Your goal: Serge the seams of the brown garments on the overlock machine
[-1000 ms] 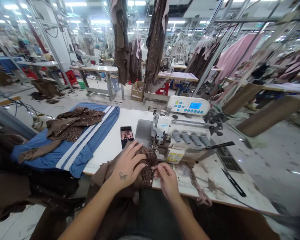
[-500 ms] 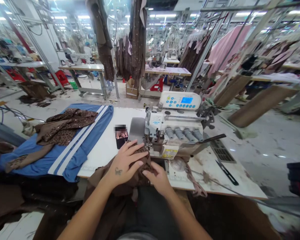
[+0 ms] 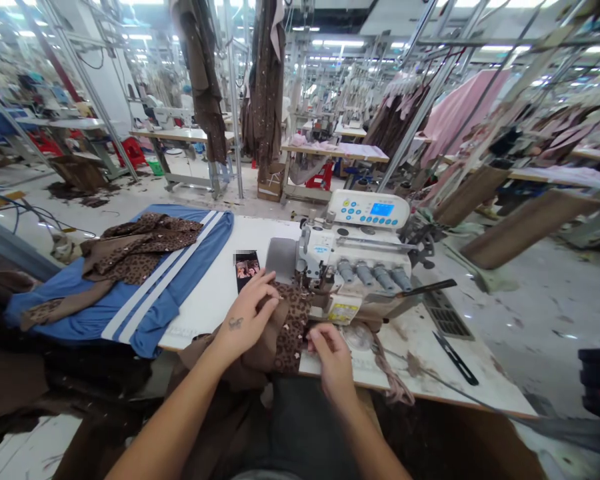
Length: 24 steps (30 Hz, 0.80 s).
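A brown garment piece with a leopard-print panel [image 3: 293,327] lies at the front edge of the white sewing table, its far end by the needle area of an overlock sewing machine [image 3: 363,243]. My left hand [image 3: 245,323] rests open on the plain brown part, fingers stretched toward the machine and thumb apart. At the panel's right edge, my right hand [image 3: 335,357] has its thumb and fingers closed in a pinch on the leopard-print fabric. The fabric under my left palm is hidden.
Left on the table, a brown leopard-print garment [image 3: 143,247] lies over blue cloth with white stripes [image 3: 195,267]. A dark phone-like item with a picture [image 3: 247,267] lies behind my left hand. Black thread snips [image 3: 457,360] and a twisted fabric strip [image 3: 393,373] lie to the right.
My right hand has moved slightly right and drawn its fingers together at the panel's edge. My left fingers have drawn back, so more of the leopard print shows, spread flatter.
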Each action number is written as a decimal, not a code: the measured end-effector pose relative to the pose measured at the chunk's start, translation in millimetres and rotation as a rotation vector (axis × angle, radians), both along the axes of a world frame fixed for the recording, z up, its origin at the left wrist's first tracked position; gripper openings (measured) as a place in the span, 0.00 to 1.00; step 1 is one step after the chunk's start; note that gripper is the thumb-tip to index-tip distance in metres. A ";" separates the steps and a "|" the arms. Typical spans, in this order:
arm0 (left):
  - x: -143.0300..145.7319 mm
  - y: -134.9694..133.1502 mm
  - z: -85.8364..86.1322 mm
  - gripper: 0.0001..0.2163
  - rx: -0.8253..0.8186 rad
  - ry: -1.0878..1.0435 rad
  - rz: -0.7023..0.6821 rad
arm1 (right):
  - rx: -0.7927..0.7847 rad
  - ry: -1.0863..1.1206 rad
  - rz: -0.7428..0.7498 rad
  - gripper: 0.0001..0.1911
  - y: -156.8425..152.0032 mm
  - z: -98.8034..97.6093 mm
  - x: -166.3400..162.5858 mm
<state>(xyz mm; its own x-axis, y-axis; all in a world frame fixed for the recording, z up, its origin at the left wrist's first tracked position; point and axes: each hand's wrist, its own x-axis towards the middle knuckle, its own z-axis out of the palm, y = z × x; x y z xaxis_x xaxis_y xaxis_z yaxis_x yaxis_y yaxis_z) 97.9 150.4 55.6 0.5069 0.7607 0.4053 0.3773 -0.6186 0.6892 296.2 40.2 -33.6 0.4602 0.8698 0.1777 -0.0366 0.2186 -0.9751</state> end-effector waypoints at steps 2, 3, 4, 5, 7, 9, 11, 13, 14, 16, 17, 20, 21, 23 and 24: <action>-11.1 -6.9 8.8 0.08 0.052 -0.019 -0.006 | 0.063 -0.195 -0.038 0.12 -12.9 8.5 1.7; -14.0 -10.0 13.0 0.08 0.095 -0.030 -0.009 | 0.077 -0.278 -0.016 0.08 -18.1 12.7 -0.1; -14.1 -12.1 16.4 0.08 0.130 -0.044 -0.015 | 0.074 -0.327 0.036 0.07 -21.7 16.4 -4.2; -11.2 -13.0 18.5 0.07 0.147 -0.056 -0.029 | 0.056 -0.340 0.102 0.12 -23.4 19.5 -10.3; 2.0 -11.3 18.0 0.05 0.113 -0.086 -0.062 | -0.013 -0.296 0.226 0.20 -21.9 22.9 -26.0; 18.8 -6.8 12.1 0.02 0.054 -0.125 -0.056 | -0.074 -0.230 0.297 0.18 -17.4 23.3 -39.7; 30.8 -2.5 3.9 0.02 0.023 -0.166 -0.009 | -0.080 -0.228 0.270 0.19 -13.3 22.4 -45.2; 34.3 0.0 -3.4 0.03 0.016 -0.187 0.034 | -0.044 -0.267 0.154 0.21 -10.3 21.6 -42.0; 33.3 0.7 -6.0 0.03 0.011 -0.194 0.047 | -0.030 -0.280 0.102 0.21 -9.0 21.3 -38.4; 28.6 2.3 -8.4 0.03 -0.002 -0.200 0.057 | -0.036 -0.281 0.104 0.19 -6.1 20.3 -30.4; 26.0 3.4 -8.4 0.03 -0.013 -0.195 0.055 | -0.054 -0.275 0.157 0.18 -4.6 19.3 -27.0; 20.6 6.9 -5.1 0.03 -0.019 -0.119 0.059 | -0.128 -0.331 0.329 0.24 -1.3 13.1 -22.2; 19.5 7.5 -3.5 0.03 -0.012 -0.083 0.059 | -0.146 -0.367 0.343 0.27 -1.2 10.0 -22.4; 17.8 7.5 0.3 0.03 -0.004 -0.022 0.046 | -0.149 -0.438 0.321 0.31 -2.8 3.5 -24.6; 17.2 7.1 2.3 0.03 -0.005 -0.006 0.034 | -0.134 -0.463 0.296 0.33 -4.1 0.6 -26.1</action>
<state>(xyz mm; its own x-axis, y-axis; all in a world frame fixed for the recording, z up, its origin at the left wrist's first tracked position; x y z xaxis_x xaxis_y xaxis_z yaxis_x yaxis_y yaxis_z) 115.1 157.5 57.9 0.4783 0.7797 0.4041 0.3942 -0.6018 0.6946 270.0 36.1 -33.0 0.0937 0.9787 0.1827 0.3610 0.1376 -0.9223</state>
